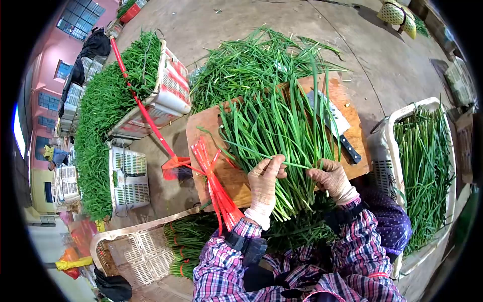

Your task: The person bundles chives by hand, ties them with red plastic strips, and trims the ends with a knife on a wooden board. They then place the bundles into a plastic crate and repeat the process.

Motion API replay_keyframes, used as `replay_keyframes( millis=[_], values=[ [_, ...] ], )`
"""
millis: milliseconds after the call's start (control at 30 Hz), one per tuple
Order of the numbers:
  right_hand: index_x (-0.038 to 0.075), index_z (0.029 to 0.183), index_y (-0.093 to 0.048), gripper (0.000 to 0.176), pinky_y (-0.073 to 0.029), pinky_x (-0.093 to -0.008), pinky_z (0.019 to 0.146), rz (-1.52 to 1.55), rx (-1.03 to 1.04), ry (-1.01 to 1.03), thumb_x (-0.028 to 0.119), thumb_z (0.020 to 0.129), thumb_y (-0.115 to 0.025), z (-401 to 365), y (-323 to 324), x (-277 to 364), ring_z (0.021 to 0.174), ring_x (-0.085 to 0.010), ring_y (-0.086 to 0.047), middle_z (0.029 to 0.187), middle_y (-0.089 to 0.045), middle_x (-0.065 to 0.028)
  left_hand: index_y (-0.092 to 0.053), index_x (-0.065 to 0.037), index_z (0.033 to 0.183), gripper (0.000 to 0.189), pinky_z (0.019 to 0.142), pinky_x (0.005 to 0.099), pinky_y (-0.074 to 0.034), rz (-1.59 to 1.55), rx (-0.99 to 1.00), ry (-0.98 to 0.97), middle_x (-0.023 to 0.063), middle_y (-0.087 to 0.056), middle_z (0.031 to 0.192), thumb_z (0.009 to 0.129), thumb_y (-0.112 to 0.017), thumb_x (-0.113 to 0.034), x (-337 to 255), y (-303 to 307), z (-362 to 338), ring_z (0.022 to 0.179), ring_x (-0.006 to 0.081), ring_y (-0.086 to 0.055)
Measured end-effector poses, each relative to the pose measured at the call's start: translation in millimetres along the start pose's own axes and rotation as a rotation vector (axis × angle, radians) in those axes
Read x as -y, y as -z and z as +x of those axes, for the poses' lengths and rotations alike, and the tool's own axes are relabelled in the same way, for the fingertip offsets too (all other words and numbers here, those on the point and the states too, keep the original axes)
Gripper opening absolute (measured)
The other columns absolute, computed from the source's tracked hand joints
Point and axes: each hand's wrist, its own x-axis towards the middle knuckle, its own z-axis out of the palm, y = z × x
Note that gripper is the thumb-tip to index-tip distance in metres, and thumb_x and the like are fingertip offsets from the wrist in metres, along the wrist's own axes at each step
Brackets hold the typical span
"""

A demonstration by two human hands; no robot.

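Note:
My left hand is closed in a pinch on one end of a long, thin chive leaf. The other end is pinched in my right hand, so the leaf stretches between them. Beneath it, a thick heap of garlic chives lies on a wooden board, pale stem ends toward me. A cleaver with a black handle rests on the board's right side, its blade partly covered by leaves. Flat red plastic strips lie in a bunch beside my left wrist.
Loose chives are piled on the floor behind the board. A white crate of chives stands at right; full crates stand at left. In a crate front left lie tied bundles. A red pole with a scoop crosses the left side.

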Motion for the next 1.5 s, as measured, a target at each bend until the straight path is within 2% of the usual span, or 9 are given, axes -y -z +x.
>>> replay_keyframes(
  millis=[333, 500, 600, 733, 1000, 1300, 1433, 1467, 1500],
  values=[
    [0.008, 0.08, -0.062, 0.017, -0.03, -0.0195, 0.036, 0.167, -0.126, 0.013, 0.022, 0.082, -0.071, 4.6, 13.6, -6.5, 0.04, -0.0038, -0.04, 0.057, -0.054, 0.0017, -0.065, -0.001, 0.092, 0.02, 0.067, 0.0277, -0.052, -0.155, -0.117, -0.118, 0.0027, -0.063, 0.075, 0.088, -0.063, -0.021, -5.2, 19.4, 4.1, 0.068, 0.0114, -0.059],
    [0.0, 0.112, -0.059, 0.045, -0.049, -0.0365, 0.075, -0.873, -0.221, 0.134, 0.033, 0.083, -0.066, 25.1, 32.8, -14.0, 0.085, -0.0317, -0.064, 0.088, -0.067, -0.0194, -0.066, -0.002, 0.094, 0.021, 0.068, 0.0267, -0.051, -0.074, -0.088, -0.151, 0.0024, -0.062, 0.075, 0.088, -0.062, -0.022, -8.5, 17.8, -5.0, 0.068, 0.0108, -0.059],
    [0.004, 0.124, -0.051, 0.065, -0.049, -0.0403, 0.069, -1.398, -0.293, 0.033, 0.045, 0.077, -0.068, 3.1, 12.5, 30.0, 0.082, -0.0315, -0.064, 0.084, -0.067, -0.0161, -0.069, -0.004, 0.084, 0.016, 0.063, 0.0234, -0.048, 0.041, -0.072, -0.192, -0.0005, -0.061, 0.071, 0.084, -0.066, -0.019, -14.6, 6.4, -10.5, 0.064, 0.0082, -0.057],
    [0.003, 0.119, -0.056, 0.061, -0.05, -0.0389, 0.074, -0.95, -0.32, 0.546, 0.044, 0.075, -0.071, -25.8, 5.6, 33.5, 0.086, -0.0288, -0.064, 0.09, -0.067, -0.0141, -0.068, -0.004, 0.08, 0.012, 0.06, 0.0257, -0.045, 0.545, 0.136, -0.501, 0.0025, -0.063, 0.074, 0.083, -0.066, -0.016, -11.1, 3.1, -22.9, 0.067, 0.011, -0.056],
    [-0.002, 0.104, -0.063, 0.027, -0.046, -0.0229, 0.076, -0.192, 0.122, 0.261, 0.019, 0.087, -0.065, -94.0, -25.3, 62.8, 0.083, -0.0092, -0.058, 0.088, -0.064, -0.0024, -0.064, -0.005, 0.085, 0.014, 0.068, 0.0389, -0.05, 0.778, 0.465, -0.807, 0.0113, -0.062, 0.087, 0.076, -0.067, -0.015, 6.3, -14.3, -78.8, 0.08, 0.0294, -0.061],
    [0.003, 0.097, -0.067, 0.013, -0.046, -0.021, 0.062, -0.572, -0.693, 0.483, 0.01, 0.087, -0.064, -242.8, 105.2, 81.0, 0.07, -0.0081, -0.058, 0.078, -0.064, -0.0006, -0.059, -0.011, 0.114, 0.036, 0.079, 0.0354, -0.051, 0.723, 0.448, -0.881, 0.0091, -0.063, 0.096, 0.086, -0.061, -0.033, -9.2, 12.3, -78.0, 0.086, 0.0222, -0.062],
    [0.005, 0.095, -0.066, 0.014, -0.038, -0.0182, 0.051, -0.65, -1.063, 0.164, 0.017, 0.087, -0.064, -341.7, 196.0, 33.1, 0.062, -0.0045, -0.054, 0.074, -0.062, 0.0028, -0.065, -0.013, 0.101, 0.022, 0.07, 0.0253, -0.051, 0.49, 0.215, -0.435, 0.0031, -0.066, 0.091, 0.087, -0.061, -0.029, -23.6, 43.6, -59.3, 0.076, 0.0117, -0.059],
    [0.007, 0.096, -0.066, 0.015, -0.035, -0.0188, 0.049, -0.217, -1.01, 0.377, 0.019, 0.087, -0.064, -371.5, 292.6, -31.8, 0.058, -0.0046, -0.05, 0.069, -0.059, 0.0046, -0.066, -0.012, 0.1, 0.02, 0.066, 0.0222, -0.049, 0.268, 0.179, -0.464, 0.0025, -0.066, 0.089, 0.087, -0.062, -0.026, -15.4, 51.4, -46.2, 0.074, 0.0097, -0.058],
    [0.006, 0.092, -0.066, 0.017, -0.035, -0.021, 0.048, -0.628, -1.13, 0.163, 0.022, 0.088, -0.062, -392.4, 250.8, -32.2, 0.056, -0.0063, -0.048, 0.067, -0.057, 0.0045, -0.067, -0.009, 0.099, 0.019, 0.064, 0.0196, -0.048, 0.075, 0.176, -0.374, 0.0026, -0.066, 0.088, 0.086, -0.062, -0.023, -10.6, 60.5, -33.9, 0.074, 0.0081, -0.058]
  ],
)
